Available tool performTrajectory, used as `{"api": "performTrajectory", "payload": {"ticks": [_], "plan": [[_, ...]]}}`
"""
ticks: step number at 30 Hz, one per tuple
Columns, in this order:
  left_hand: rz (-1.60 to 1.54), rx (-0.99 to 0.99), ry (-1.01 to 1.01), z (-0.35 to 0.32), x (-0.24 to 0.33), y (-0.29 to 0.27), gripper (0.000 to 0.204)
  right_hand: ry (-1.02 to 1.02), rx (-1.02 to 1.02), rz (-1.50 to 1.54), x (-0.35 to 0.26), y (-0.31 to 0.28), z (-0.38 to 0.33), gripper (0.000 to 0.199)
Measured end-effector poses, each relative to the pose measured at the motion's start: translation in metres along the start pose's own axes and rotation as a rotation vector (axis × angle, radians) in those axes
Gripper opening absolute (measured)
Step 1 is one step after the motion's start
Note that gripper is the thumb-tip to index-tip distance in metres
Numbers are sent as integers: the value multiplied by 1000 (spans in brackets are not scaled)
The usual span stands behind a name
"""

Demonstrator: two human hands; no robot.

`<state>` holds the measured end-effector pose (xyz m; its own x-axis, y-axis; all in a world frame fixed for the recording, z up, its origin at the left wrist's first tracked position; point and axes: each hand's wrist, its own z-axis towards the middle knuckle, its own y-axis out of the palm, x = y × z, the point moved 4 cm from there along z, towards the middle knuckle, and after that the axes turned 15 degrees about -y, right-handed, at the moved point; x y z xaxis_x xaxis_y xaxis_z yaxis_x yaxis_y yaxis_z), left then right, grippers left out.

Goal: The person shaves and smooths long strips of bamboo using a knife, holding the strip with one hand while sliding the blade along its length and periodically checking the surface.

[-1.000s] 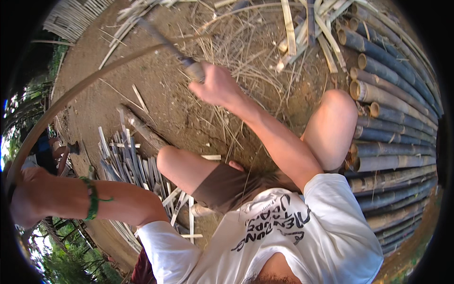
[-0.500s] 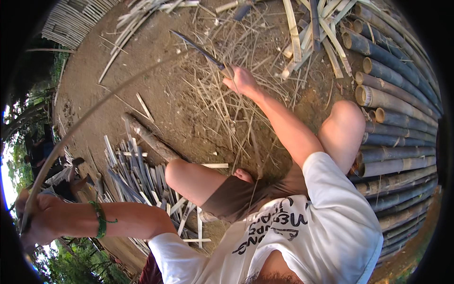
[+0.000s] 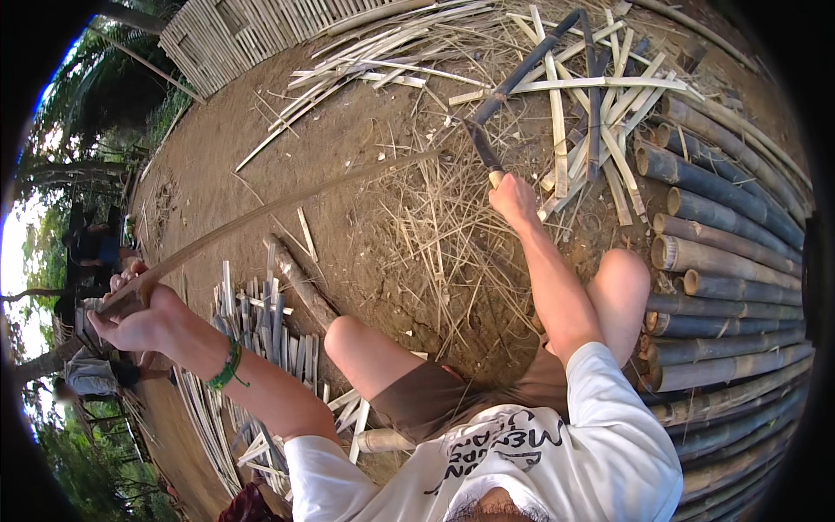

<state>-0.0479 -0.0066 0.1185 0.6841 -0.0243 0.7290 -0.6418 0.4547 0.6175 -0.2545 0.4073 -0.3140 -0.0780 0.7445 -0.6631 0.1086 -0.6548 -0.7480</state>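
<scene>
My left hand (image 3: 139, 315), with a green woven band at its wrist, is out at the far left, its fingers closed round the near end of a long, thin bamboo strip (image 3: 252, 216). The strip reaches across toward the middle of the ground. My right hand (image 3: 515, 200) grips the pale handle of a long-bladed knife (image 3: 484, 150), whose dark blade points away from me. Just past the blade, a dark bent bamboo strip (image 3: 522, 71) lies toward a pile of split bamboo (image 3: 557, 117); I cannot tell whether blade and strip touch.
Thin shavings (image 3: 452, 213) litter the dirt before my knees. Dark bamboo poles (image 3: 722, 178) are stacked along the right. At the left lie a round stick (image 3: 300, 283) and a bundle of split bamboo (image 3: 274, 326). Another person (image 3: 96, 374) is at the far left edge.
My right hand and the knife have moved right, toward the split bamboo pile. My left hand, holding the bamboo strip, has come up and inward. The view has shifted too.
</scene>
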Motion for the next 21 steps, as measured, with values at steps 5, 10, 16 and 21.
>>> {"api": "performTrajectory", "payload": {"ticks": [5, 10, 16, 21], "plan": [[-337, -190, 28, 8, -1, -14, 67, 16, 65, 21, -24, -39, -9, 41], [-405, 100, 136, -46, -8, -2, 82, -74, 99, 638, -96, -35, -79, 25], [-372, -42, 202, -91, -12, 19, 91, -552, -142, 706, -161, -28, -149, 15], [-411, -392, 133, -81, -6, 26, 85, -516, -118, 625, -142, 2, -119, 15]]}}
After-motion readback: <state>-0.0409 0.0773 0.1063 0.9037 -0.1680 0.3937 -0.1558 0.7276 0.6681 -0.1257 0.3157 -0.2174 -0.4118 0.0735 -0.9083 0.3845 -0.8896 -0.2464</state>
